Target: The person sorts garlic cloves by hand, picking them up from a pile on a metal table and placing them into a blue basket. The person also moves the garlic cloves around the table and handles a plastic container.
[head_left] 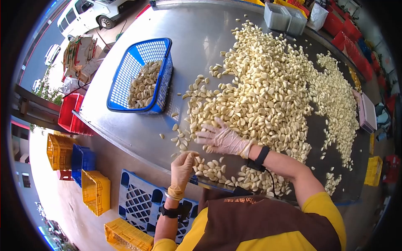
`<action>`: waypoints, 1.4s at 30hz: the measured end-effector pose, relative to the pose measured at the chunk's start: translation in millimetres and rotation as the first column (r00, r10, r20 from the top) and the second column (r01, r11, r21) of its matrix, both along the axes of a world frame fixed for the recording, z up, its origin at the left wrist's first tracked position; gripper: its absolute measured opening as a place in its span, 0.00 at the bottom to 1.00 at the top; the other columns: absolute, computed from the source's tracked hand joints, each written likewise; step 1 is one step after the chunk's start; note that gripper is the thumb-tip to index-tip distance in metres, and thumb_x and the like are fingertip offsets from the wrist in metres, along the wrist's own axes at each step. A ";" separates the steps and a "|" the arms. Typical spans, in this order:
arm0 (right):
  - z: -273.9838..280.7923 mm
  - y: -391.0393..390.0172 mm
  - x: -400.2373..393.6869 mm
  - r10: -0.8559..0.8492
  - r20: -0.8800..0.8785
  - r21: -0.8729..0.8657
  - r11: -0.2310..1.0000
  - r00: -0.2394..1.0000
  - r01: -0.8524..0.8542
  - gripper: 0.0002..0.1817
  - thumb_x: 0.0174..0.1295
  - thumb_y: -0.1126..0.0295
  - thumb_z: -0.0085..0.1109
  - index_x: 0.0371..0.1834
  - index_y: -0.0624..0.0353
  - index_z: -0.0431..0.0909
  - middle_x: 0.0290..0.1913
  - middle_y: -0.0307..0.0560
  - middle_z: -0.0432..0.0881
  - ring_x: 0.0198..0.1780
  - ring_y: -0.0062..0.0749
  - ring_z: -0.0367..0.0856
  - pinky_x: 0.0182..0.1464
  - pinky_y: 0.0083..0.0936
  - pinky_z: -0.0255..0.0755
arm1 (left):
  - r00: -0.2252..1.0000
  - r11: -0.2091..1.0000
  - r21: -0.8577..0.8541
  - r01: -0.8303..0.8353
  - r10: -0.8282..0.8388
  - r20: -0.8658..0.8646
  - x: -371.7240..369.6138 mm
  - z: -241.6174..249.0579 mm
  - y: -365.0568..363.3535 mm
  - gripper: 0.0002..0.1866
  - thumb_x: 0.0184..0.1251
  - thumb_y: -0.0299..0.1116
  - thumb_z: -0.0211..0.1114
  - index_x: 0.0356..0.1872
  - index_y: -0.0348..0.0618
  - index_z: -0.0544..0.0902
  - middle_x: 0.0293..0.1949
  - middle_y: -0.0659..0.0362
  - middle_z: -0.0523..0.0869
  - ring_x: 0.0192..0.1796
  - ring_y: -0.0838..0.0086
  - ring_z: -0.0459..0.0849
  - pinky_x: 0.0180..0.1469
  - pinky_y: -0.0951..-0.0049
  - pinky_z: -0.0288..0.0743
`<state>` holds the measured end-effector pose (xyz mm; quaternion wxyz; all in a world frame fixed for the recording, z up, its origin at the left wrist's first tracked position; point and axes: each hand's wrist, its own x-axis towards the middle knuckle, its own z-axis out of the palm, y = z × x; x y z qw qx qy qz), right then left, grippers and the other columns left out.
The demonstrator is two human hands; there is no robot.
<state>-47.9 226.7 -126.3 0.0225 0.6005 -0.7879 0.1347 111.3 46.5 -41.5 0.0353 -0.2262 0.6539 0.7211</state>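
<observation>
A broad heap of peeled garlic cloves (264, 88) covers the middle of the metal table (190, 29). My right hand (225, 139), in a thin pale glove, rests on the heap's near left edge, fingers spread. Just left of it, at the table's front edge, my left hand (181, 172) is gloved too and closed, thumb and fingers pressed together. Whatever it may hold is hidden. Loose cloves lie around both hands. Beyond them, a blue plastic basket (119, 90) stands on the table with darker garlic cloves (145, 85) inside.
A second spread of cloves (335, 104) lies farther right. Clear plastic containers (284, 19) stand at the back, with a pink box (365, 112) at the right edge. On the floor are a blue pallet (136, 201), yellow crates (95, 192) and a red bin (70, 112).
</observation>
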 end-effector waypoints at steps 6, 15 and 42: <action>42.5 91.9 -84.9 -0.505 -0.119 0.102 0.850 0.855 0.517 0.32 0.65 0.47 0.57 0.74 0.34 0.67 0.78 0.42 0.60 0.80 0.43 0.52 0.76 0.63 0.39 | 0.959 0.719 -0.678 0.149 -0.272 -0.078 5.3 -7.7 17.2 0.05 0.69 0.34 0.66 0.41 0.50 0.87 0.33 0.58 0.87 0.34 0.64 0.86 0.37 0.70 0.79; 34.4 71.6 4.8 -0.597 -0.036 0.232 0.775 0.802 0.587 0.39 0.67 0.33 0.45 0.80 0.31 0.57 0.83 0.50 0.47 0.82 0.55 0.42 0.76 0.65 0.31 | 0.953 0.530 -0.845 0.071 -0.285 -0.098 5.3 -15.6 23.3 0.05 0.68 0.39 0.66 0.38 0.52 0.85 0.31 0.60 0.85 0.34 0.61 0.86 0.35 0.64 0.78; 73.0 287.8 106.3 0.190 0.362 0.335 0.887 0.912 -0.318 0.35 0.67 0.40 0.52 0.78 0.28 0.60 0.81 0.38 0.56 0.81 0.42 0.52 0.79 0.58 0.27 | 0.994 0.466 -0.878 -0.105 0.050 -0.093 4.7 -34.7 30.7 0.13 0.68 0.45 0.64 0.38 0.48 0.88 0.33 0.51 0.87 0.36 0.52 0.86 0.38 0.59 0.78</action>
